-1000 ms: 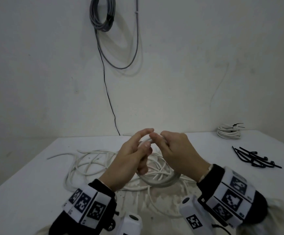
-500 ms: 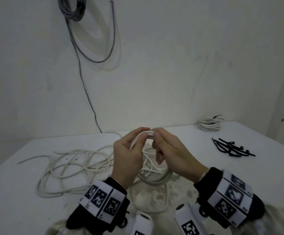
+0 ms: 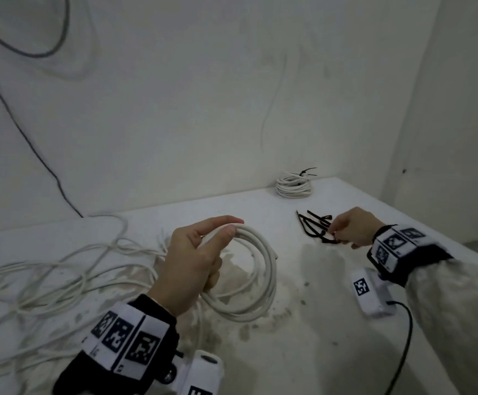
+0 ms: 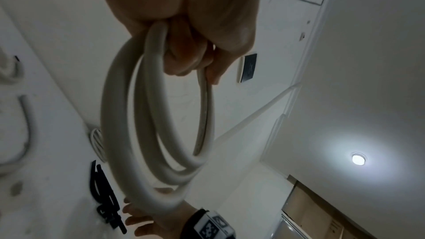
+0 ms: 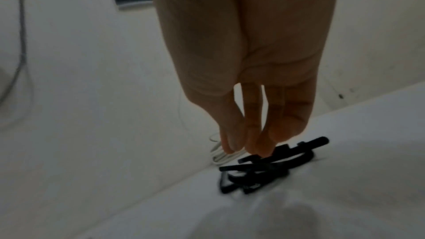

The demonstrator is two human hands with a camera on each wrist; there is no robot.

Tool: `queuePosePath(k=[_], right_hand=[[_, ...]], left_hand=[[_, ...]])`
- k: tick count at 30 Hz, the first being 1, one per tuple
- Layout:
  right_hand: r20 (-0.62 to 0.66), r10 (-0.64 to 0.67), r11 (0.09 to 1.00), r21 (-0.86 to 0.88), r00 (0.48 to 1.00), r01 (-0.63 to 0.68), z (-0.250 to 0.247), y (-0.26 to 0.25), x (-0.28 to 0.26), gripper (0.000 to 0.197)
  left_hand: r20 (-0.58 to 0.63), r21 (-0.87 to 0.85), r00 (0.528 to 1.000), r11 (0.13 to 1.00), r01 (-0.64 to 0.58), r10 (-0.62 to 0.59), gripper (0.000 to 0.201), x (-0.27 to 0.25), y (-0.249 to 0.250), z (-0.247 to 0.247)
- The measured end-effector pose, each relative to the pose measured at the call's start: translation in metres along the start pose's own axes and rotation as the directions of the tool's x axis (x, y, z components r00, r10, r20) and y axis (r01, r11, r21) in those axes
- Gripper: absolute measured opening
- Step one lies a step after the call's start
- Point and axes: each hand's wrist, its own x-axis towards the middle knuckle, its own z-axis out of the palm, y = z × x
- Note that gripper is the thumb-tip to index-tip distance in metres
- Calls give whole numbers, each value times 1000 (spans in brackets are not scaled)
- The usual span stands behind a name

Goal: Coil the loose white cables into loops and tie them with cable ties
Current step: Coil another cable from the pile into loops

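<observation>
one stained white table (image 3: 332,323), bare walls

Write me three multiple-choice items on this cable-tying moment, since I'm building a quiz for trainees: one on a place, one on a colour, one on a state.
1. Where is the already tied coil?
A. far back of the table by the wall
B. in the left hand
C. on the floor

2. What colour are the loose cable ties?
A. white
B. black
C. red

3. What is the left hand doing?
A. resting flat
B. gripping a cable coil
C. pointing

Key: 1 A, the tied coil sits at the table back edge. 2 B, the cable ties are black. 3 B, the left hand grips the cable coil; the right hand reaches the ties.
</observation>
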Motion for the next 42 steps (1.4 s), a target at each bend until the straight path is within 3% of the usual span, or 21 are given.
queuePosePath(k=[5,11,17,19,20,21,23,24,26,27,29,31,34,37,42], right_hand=[[-2,-39,946,-323,999,36,12,13,33,19],[21,-97,936,-339,995,98,15,7,50,18],[-94,-217,947,-263,972,186,-12,-13,31,12],[-121,-304,915,-314,945,254,-20,-28,20,13],[-137,-389,873,-371,911,317,-20,-38,14,14],[-152,-520,802,-425,841,420,-17,-51,9,13],[-156,-804,563,-508,574,652,-1,-78,-3,13],[-163,-884,457,-495,438,739,11,-93,-11,16],[-185,-950,305,-382,251,872,36,-128,-34,10],[-214,-960,239,-302,179,923,48,-144,-44,6],[-296,-949,159,-137,113,978,67,-174,-64,7],[-359,-925,122,22,122,992,84,-199,-78,10],[-370,-893,118,353,254,928,105,-227,-87,18],[-411,-842,54,579,348,814,119,-249,-88,20],[-409,-774,-16,776,484,631,137,-276,-89,9]], left_hand=[[21,-37,999,999,30,-30,23,9,-12,13],[24,-35,999,998,42,-41,21,11,-14,13],[1,-66,998,996,65,-65,22,5,-11,-1],[-4,-94,997,993,75,-76,24,1,-6,-11],[-6,-112,997,991,77,-78,25,-2,-2,-17],[-5,-132,997,988,79,-80,26,-4,2,-24],[1,-163,997,984,74,-74,21,-8,11,-39],[6,-167,998,983,69,-69,16,-9,16,-49],[13,-148,999,988,47,-46,9,-11,27,-67],[9,-123,999,992,34,-33,11,-13,32,-77],[-16,-56,1000,998,14,-15,12,-15,40,-95],[-49,-2,999,1000,-2,2,21,-18,44,-112],[-99,25,995,1000,-8,11,24,-22,45,-135],[-135,3,991,1000,19,-18,24,-24,44,-152],[-191,-15,981,1000,9,-12,20,-17,39,-170]])
